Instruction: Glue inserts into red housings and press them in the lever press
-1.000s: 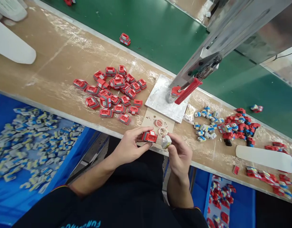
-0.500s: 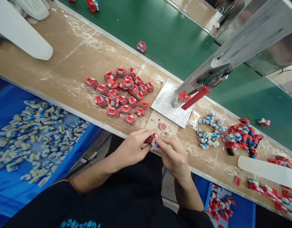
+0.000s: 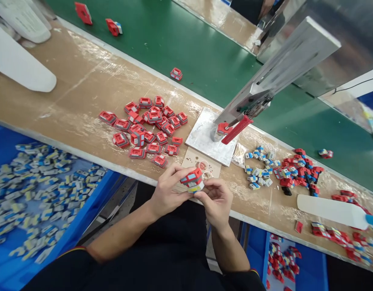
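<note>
A red, white, blue and yellow plastic toy vehicle piece (image 3: pixel 192 180) is held at the bench's near edge. My left hand (image 3: pixel 167 190) pinches its left side between thumb and fingers. At its right side, my right hand (image 3: pixel 217 199) is curled with thumb and fingertips on the piece. Just beyond lies a stained cardboard sheet (image 3: pixel 189 158) bearing small ring-shaped dishes (image 3: pixel 208 175). Behind that, a metal press (image 3: pixel 253 91) with a red handle (image 3: pixel 237 129) stands on a metal plate (image 3: pixel 201 137). Another red piece (image 3: pixel 224 128) sits under the press.
Many red toy shells (image 3: pixel 154 117) lie left of the plate. Blue-white parts (image 3: pixel 259 169) and assembled red pieces (image 3: pixel 298 169) lie right. A green conveyor (image 3: pixel 138 48) runs behind. Blue bins (image 3: pixel 113 182) of parts sit below the bench. A white bottle (image 3: pixel 331 210) lies at right.
The toy piece has been raised and turned, so its blue windows and white-yellow end now show. My right fingers have spread slightly. The camera view has shifted.
</note>
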Action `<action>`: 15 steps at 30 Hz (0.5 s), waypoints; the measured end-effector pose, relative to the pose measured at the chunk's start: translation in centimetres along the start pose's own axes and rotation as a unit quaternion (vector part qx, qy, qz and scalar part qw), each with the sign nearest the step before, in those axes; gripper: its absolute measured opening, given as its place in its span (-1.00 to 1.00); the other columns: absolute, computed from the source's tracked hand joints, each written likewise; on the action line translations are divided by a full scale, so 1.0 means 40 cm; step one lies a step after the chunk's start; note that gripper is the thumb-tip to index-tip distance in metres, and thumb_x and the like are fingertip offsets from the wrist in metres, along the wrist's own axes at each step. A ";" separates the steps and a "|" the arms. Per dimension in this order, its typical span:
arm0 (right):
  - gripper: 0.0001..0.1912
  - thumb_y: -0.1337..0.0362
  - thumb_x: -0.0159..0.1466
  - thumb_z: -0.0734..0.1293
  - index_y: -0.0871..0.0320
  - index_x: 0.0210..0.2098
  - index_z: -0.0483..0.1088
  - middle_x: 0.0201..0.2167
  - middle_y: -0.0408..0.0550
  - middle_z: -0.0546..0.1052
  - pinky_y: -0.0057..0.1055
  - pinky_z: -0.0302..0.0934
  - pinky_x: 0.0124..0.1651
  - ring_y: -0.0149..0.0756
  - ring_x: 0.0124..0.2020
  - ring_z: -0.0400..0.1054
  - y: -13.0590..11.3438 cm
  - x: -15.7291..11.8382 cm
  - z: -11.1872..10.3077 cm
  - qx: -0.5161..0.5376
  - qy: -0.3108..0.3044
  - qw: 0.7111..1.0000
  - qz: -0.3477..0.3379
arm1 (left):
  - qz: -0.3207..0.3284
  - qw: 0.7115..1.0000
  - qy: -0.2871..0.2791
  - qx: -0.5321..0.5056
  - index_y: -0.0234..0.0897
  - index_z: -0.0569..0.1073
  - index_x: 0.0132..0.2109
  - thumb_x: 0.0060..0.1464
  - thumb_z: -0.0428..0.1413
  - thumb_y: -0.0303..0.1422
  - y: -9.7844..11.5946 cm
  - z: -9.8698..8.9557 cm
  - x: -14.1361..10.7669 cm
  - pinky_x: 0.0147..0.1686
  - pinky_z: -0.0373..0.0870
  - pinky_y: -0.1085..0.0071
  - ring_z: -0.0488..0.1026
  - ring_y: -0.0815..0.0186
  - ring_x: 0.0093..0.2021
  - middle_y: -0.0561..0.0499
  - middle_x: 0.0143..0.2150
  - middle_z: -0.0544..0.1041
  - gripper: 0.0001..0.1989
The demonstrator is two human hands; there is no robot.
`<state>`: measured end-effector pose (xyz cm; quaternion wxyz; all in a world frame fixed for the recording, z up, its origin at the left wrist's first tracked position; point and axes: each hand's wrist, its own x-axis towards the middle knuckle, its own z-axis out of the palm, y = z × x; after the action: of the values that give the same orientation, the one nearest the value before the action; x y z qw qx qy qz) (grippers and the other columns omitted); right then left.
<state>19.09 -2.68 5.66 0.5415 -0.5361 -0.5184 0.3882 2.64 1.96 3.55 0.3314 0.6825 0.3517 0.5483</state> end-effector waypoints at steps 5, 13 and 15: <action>-0.70 -0.06 0.44 0.42 0.00 -0.03 0.54 0.07 0.09 0.59 -0.14 0.53 -0.02 -0.11 0.00 0.55 -0.009 0.117 -0.136 -0.185 0.062 0.973 -0.120 | -0.041 0.998 0.031 -0.043 -0.14 0.68 0.14 0.02 0.52 -0.06 -0.043 -0.078 0.015 -0.09 0.65 0.33 0.62 0.21 -0.13 -0.06 -0.10 0.60 -0.43; -0.61 -0.13 0.44 0.39 -0.02 0.06 0.56 0.03 0.02 0.63 -0.22 0.51 -0.02 -0.17 0.04 0.54 -0.049 0.339 -0.234 -0.217 -0.214 0.941 -0.147 | -0.242 0.946 0.068 -0.205 -0.28 0.68 -0.01 -0.17 0.57 -0.03 -0.071 -0.165 -0.022 -0.23 0.74 0.18 0.74 0.00 -0.27 -0.14 -0.24 0.74 -0.37; -0.63 -0.12 0.45 0.39 -0.03 0.05 0.57 -0.04 -0.03 0.67 -0.23 0.52 -0.06 -0.20 -0.03 0.59 -0.070 0.351 -0.253 -0.193 -0.249 0.934 -0.170 | -0.276 0.935 0.095 -0.202 -0.27 0.67 0.03 -0.21 0.58 -0.05 -0.065 -0.175 -0.042 -0.24 0.74 0.20 0.75 0.00 -0.27 -0.12 -0.25 0.75 -0.33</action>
<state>30.85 8.87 11.57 0.3392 -0.4203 -0.7851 0.3033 -4.80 2.39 1.75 0.5657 0.4221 0.4376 0.5571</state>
